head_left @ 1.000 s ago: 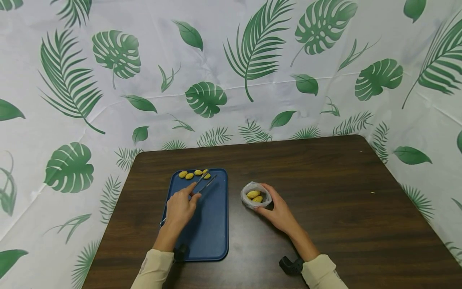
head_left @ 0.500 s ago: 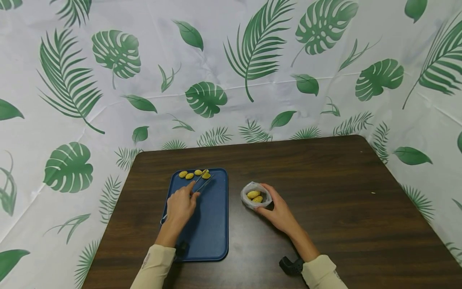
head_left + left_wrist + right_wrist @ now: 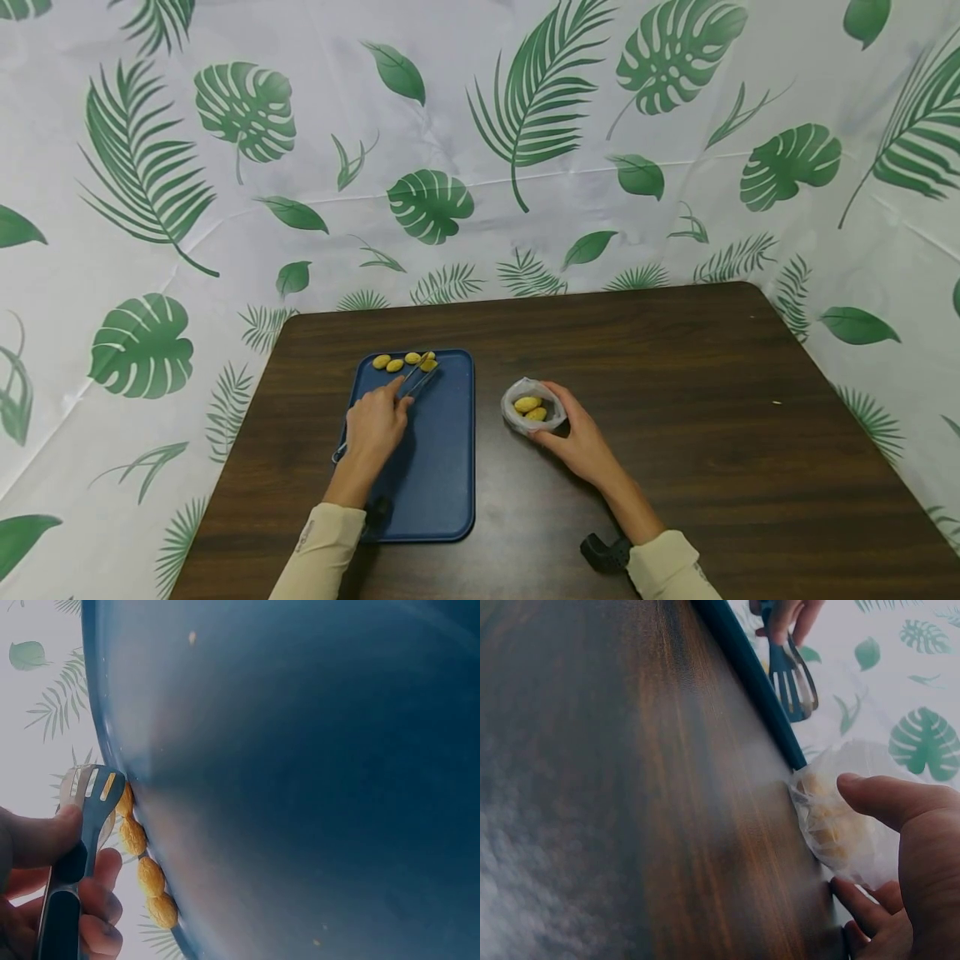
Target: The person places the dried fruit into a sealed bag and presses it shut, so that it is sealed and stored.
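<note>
My left hand (image 3: pixel 377 421) holds metal tongs (image 3: pixel 422 382) with slotted heads over the far end of the blue tray (image 3: pixel 435 483). Several yellow, rough-skinned oval pieces (image 3: pixel 394 365) lie there in a row. The tongs' tips stand around the rightmost piece (image 3: pixel 428 365); whether they squeeze it I cannot tell. In the left wrist view, the slotted head (image 3: pixel 103 787) partly covers a piece. My right hand (image 3: pixel 577 437) grips a clear plastic bag (image 3: pixel 517 388) from its right side, thumb in front. Its mouth is open upward, with yellow pieces (image 3: pixel 527 404) inside.
Dark wood table (image 3: pixel 675 375) lies under everything, and the bag stands just right of the tray. A small pale fleck (image 3: pixel 776 402) lies at the right. Behind the table hangs a leaf-patterned cloth (image 3: pixel 555 208).
The tongs' tips have drawn closer together and moved slightly left onto the rightmost yellow piece. My right hand and the bag have stayed in place.
</note>
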`<state>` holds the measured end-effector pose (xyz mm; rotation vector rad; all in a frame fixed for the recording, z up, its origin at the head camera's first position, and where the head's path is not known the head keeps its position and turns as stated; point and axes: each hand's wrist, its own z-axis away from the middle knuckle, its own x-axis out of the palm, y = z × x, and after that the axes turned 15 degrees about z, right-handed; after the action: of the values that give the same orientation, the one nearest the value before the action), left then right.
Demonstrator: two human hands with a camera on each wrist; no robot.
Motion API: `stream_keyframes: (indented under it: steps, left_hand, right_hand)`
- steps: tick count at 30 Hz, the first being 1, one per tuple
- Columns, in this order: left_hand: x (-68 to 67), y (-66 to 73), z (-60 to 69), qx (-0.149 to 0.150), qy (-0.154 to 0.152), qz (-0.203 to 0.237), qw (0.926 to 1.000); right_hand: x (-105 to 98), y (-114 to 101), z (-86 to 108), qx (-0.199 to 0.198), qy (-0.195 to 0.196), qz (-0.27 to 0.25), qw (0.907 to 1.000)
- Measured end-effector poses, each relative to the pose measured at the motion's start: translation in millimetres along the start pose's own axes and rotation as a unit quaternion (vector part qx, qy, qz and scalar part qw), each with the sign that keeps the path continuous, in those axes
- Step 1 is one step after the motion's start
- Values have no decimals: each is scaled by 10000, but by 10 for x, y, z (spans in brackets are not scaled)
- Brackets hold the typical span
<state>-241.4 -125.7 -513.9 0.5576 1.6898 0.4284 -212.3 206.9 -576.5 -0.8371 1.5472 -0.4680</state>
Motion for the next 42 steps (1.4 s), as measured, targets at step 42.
stream_keyframes:
  steps: [42]
  left_hand:
    - [-217, 124, 287, -256, 277, 673, 9970]
  right_hand:
    - [24, 33, -6, -82, 47, 87, 9999]
